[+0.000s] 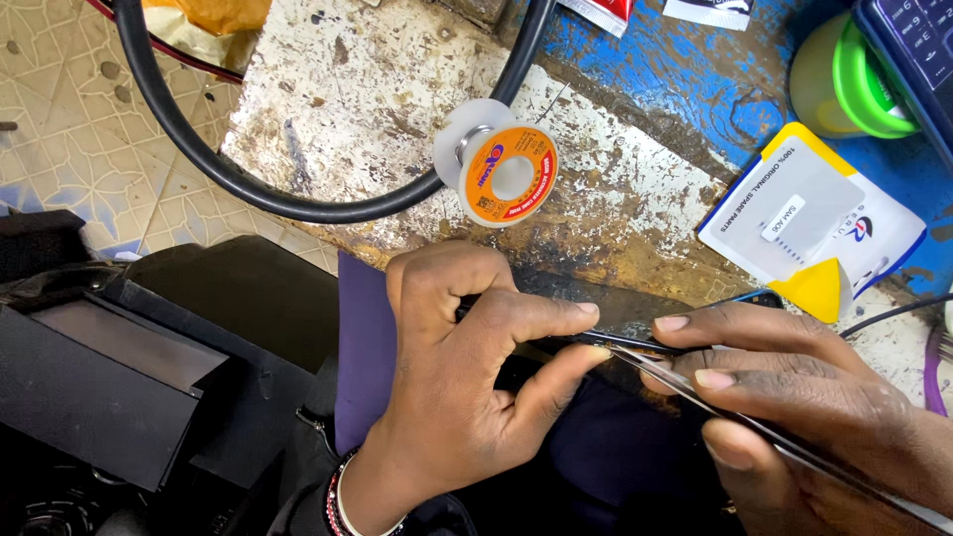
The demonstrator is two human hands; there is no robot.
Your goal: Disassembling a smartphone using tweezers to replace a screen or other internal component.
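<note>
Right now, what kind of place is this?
Likely a small phone or electronics repair bench: a solder spool on the worn, paint-chipped worktop, a spare-part packet, and the right hand working tweezers on a dark phone steadied by the left hand.

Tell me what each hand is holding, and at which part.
The left hand grips a dark phone by its near edge, thumb on top. The right hand pinches metal tweezers near their tip, which touches the phone's edge.
</note>
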